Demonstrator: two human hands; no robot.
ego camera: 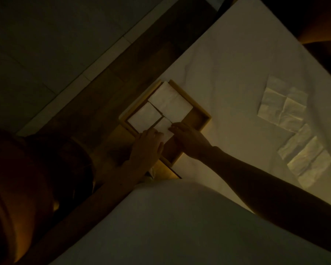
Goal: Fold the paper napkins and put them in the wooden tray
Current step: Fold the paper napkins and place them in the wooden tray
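Your left hand and right hand, fingers flat, press small folded napkin into wooden tray, beside two folded ones (dim light). Two unfolded napkins lie well apart on white cloth.

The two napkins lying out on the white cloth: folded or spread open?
Spread open. Both napkins lie flat on the cloth, crease lines showing.

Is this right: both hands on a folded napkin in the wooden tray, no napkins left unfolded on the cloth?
Not quite. Both hands are on a folded napkin in the wooden tray, but the head view shows two unfolded napkins left on the cloth.
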